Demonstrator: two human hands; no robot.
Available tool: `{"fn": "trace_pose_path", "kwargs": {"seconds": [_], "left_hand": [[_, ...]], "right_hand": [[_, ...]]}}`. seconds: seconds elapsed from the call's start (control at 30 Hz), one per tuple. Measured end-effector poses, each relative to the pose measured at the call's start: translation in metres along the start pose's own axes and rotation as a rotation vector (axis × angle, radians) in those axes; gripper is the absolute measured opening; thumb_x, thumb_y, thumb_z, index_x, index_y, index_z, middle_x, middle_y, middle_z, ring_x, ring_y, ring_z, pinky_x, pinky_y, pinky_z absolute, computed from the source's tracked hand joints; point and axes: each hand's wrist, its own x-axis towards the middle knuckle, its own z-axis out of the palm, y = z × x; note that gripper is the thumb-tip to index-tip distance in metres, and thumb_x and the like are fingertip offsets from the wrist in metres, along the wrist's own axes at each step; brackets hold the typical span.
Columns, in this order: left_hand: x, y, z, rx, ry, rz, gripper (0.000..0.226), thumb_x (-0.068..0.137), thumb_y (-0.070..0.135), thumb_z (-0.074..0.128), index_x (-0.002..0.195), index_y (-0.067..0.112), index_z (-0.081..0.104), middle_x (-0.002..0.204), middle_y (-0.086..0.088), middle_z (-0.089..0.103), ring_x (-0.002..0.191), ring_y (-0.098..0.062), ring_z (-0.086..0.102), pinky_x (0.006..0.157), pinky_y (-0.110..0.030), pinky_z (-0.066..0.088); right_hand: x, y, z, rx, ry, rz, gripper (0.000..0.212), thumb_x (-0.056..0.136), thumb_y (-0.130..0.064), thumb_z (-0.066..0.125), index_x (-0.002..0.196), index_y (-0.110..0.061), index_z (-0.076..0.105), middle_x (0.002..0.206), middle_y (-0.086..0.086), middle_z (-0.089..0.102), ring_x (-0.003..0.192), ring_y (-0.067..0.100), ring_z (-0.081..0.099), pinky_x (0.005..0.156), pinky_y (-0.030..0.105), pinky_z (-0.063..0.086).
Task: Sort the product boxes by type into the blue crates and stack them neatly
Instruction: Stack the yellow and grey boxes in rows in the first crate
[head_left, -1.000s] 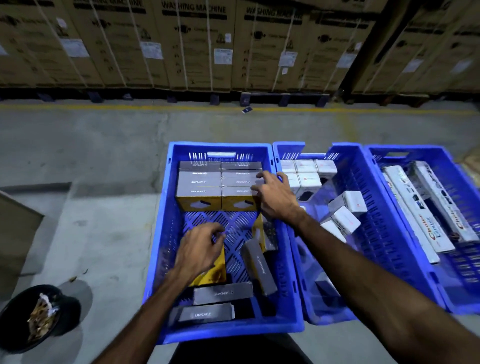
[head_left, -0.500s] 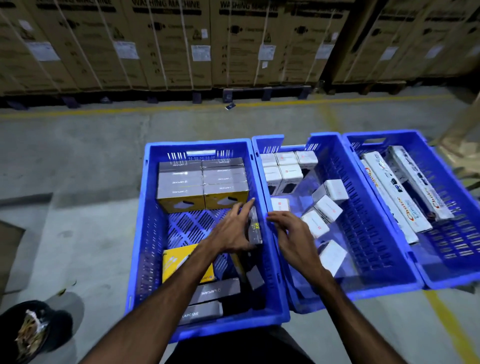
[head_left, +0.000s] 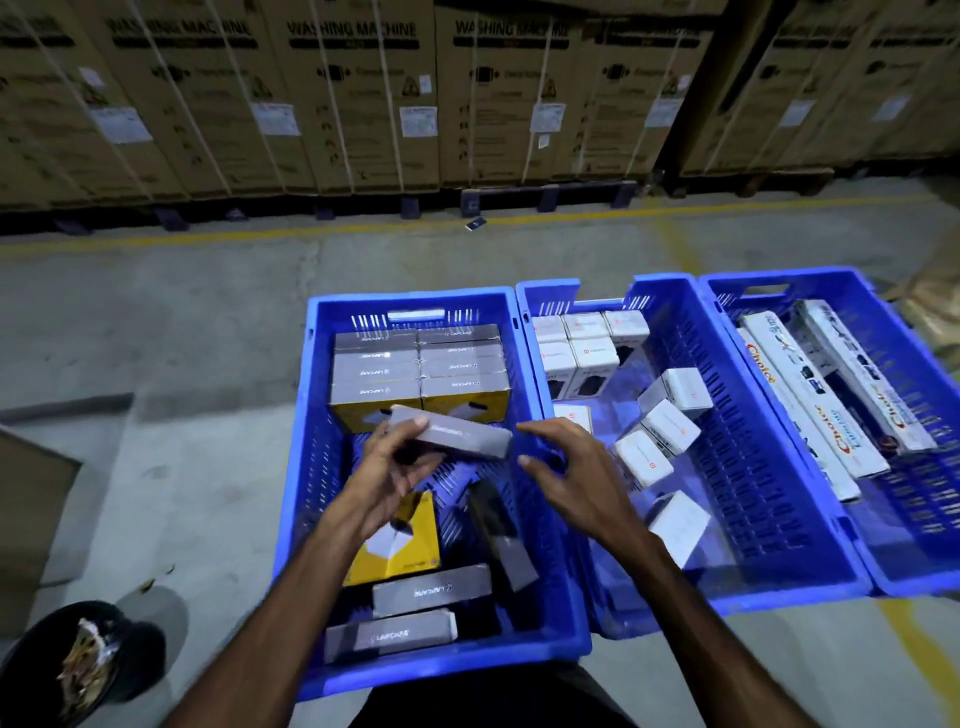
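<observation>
Fingers of the left hand (head_left: 387, 470) pinch a grey box (head_left: 451, 432) at one end, level above the left crate (head_left: 311, 467), likely to lay it flat against the stacked grey boxes (head_left: 418, 369) behind. Right hand (head_left: 569, 475) hovers beside it, spread and empty, ready to steady the far end.
</observation>
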Motion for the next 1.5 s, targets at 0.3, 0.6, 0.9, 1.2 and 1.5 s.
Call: {"fn": "trace_pose_path", "kwargs": {"seconds": [0.3,0.6,0.9,1.2,1.5], "left_hand": [[-0.035,0.008,-0.009,-0.288,-0.060,-0.072,0.113,0.041,0.026,0.105,0.140,0.007,0.053,0.146,-0.033,0.050,0.123,-0.054,0.062,0.098,-0.052,0.056],[-0.048,0.018,-0.016,0.080,0.084,0.011,0.100,0.059,0.046,0.098,0.144,0.026,0.050,0.127,-0.004,0.071,0.117,-0.027,0.068,0.093,-0.049,0.060],[-0.037,0.045,-0.006,1.178,0.167,0.745,0.070,0.072,0.040,0.092,0.134,0.034,0.060,0.117,0.010,0.062,0.103,0.000,0.060,0.090,-0.021,0.051],[0.012,0.033,-0.002,1.521,0.101,0.845,0.044,0.084,0.018,0.081,0.123,0.021,0.062,0.111,0.001,0.058,0.098,-0.029,0.063,0.078,-0.038,0.051],[0.054,0.011,0.012,1.569,0.086,0.785,0.035,0.094,0.020,0.074,0.125,0.014,0.060,0.118,-0.003,0.043,0.086,-0.030,0.065,0.075,-0.043,0.060]], "right_hand": [[0.025,-0.032,0.024,0.033,-0.094,-0.116,0.052,0.089,-0.032,0.078,0.139,-0.029,0.061,0.105,-0.010,0.060,0.095,0.009,0.061,0.083,0.030,0.052],[0.047,-0.025,0.027,-0.024,-0.203,-0.051,0.033,0.089,-0.048,0.069,0.119,-0.034,0.064,0.101,-0.013,0.058,0.093,0.010,0.061,0.084,0.042,0.053],[0.063,-0.014,0.019,-0.051,-0.176,0.049,0.039,0.083,-0.053,0.067,0.119,-0.036,0.064,0.095,-0.009,0.065,0.091,0.017,0.063,0.085,0.045,0.053],[0.061,-0.003,0.014,-0.284,-0.101,0.115,0.061,0.093,-0.034,0.070,0.150,-0.025,0.051,0.145,-0.001,0.054,0.134,0.023,0.048,0.107,0.043,0.040],[0.035,0.017,0.018,-0.251,-0.067,0.150,0.067,0.098,-0.027,0.067,0.156,-0.005,0.041,0.169,0.003,0.030,0.149,0.027,0.039,0.117,0.042,0.039]]}}
